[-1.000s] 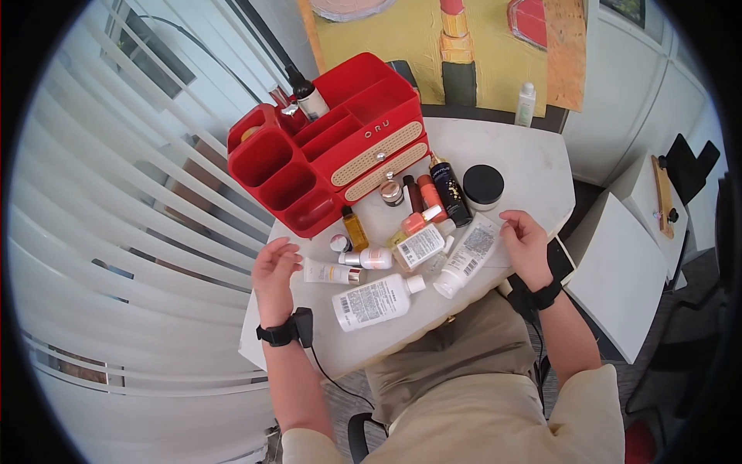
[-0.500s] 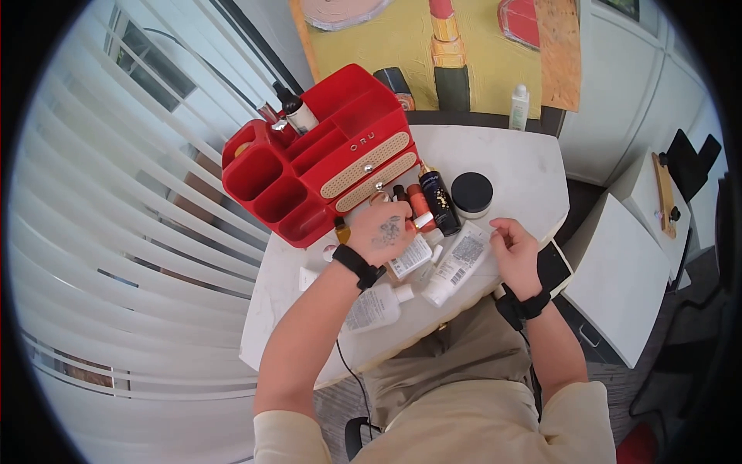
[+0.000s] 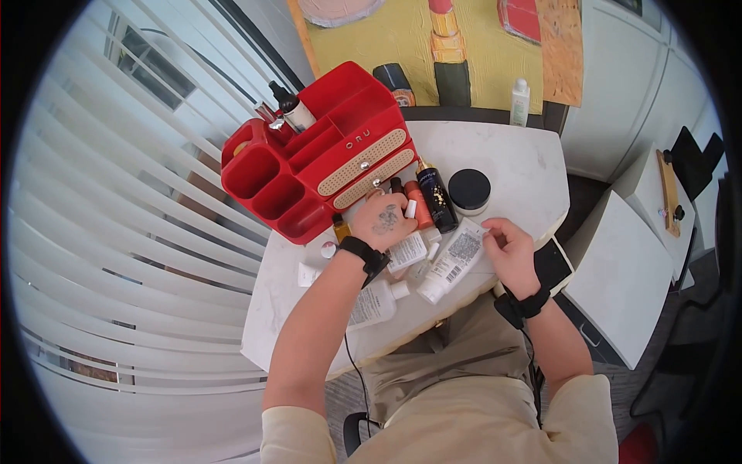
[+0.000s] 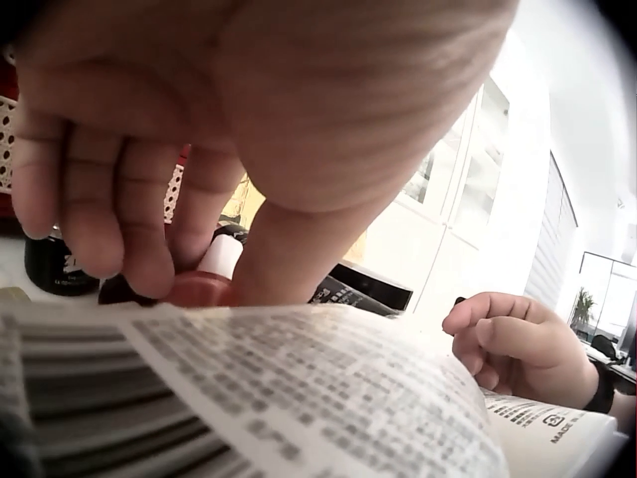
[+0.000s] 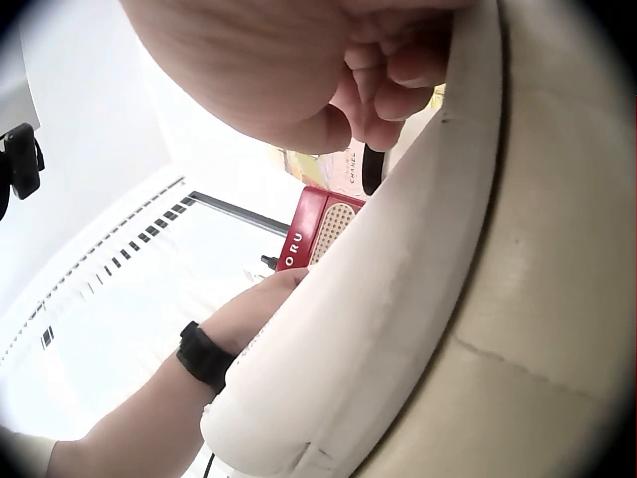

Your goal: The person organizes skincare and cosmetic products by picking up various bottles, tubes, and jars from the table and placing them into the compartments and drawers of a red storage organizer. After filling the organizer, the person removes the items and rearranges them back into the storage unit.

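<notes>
My left hand [image 3: 380, 222] reaches in over the cosmetics and pinches a small coral bottle [image 4: 204, 290] with a white cap [image 3: 411, 209], between thumb and forefinger. Its other fingers hang loosely curled beside a dark jar [image 4: 62, 264]. In the left wrist view a large printed white bottle [image 4: 299, 378] fills the foreground. My right hand [image 3: 512, 254] hovers by the table's right edge, loosely curled and holding nothing, close to the end of a white tube [image 3: 454, 259]. A black spray bottle [image 3: 437, 203] and an orange tube [image 3: 418, 203] lie just beyond the left fingertips.
A red organizer [image 3: 309, 166] with compartments and two drawers stands at the back left, holding a dark bottle [image 3: 294, 108]. A black-lidded jar [image 3: 469, 191] is at the right. A white bottle [image 3: 519, 102] stands at the far edge, before a painting [image 3: 495, 62].
My left hand has moved from the table's left side into the cosmetics and taken hold of the coral bottle, whose cap has shifted slightly. The right hand stays nearly in place.
</notes>
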A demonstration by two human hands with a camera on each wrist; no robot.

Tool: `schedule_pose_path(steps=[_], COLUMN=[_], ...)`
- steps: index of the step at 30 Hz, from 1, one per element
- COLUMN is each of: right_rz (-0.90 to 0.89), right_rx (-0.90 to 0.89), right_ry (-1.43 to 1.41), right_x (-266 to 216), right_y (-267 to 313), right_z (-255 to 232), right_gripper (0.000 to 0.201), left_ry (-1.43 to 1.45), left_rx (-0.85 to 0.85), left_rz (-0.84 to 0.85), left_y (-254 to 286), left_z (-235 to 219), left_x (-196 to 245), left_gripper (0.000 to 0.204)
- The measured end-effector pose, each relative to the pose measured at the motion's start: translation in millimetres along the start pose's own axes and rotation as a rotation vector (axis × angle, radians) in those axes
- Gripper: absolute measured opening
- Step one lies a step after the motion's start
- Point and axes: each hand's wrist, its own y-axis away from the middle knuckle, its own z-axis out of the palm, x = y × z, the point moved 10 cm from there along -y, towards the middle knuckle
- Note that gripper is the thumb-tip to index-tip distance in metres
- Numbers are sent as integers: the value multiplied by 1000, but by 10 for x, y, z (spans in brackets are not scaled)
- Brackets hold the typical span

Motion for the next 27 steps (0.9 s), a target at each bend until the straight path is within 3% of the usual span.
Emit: schedule_pose_path(steps=[4,6,9,12,14,22,25,27], right_rz=[-59,-219,-302,-225,-219,-183,-253,-245], right_rx=[-117,-253,-401,-494,-529,-741,-810,-864], right_ry=[93,378,547,698,749,751,779,784], right_x=[-251,-551,-652,-597,-585,-521,-537,-517], right_y=[-6,44,35,-28,-71,-211,-230,-218], right_z=[93,317,615,816,923,1155,1230,1262], right_gripper=[16,16,19,22,23,26,27,26], left_ry=[1,14,44,56,-47,175,322,375], left_rx=[-16,-23,-140,-69,10,-2,237,257], left_rz=[-34,-42,-124,-154,-35,-77,-28,-52], left_y=[-27,-44,-84,-136,-174,-43,143,277], left_z=[54,37,127,172,129,-73,-359,-494], left_x=[-59,-67,-141,-221,-126,-263,-327,-359], left_gripper=[31,31,31,30,28,28,25,25])
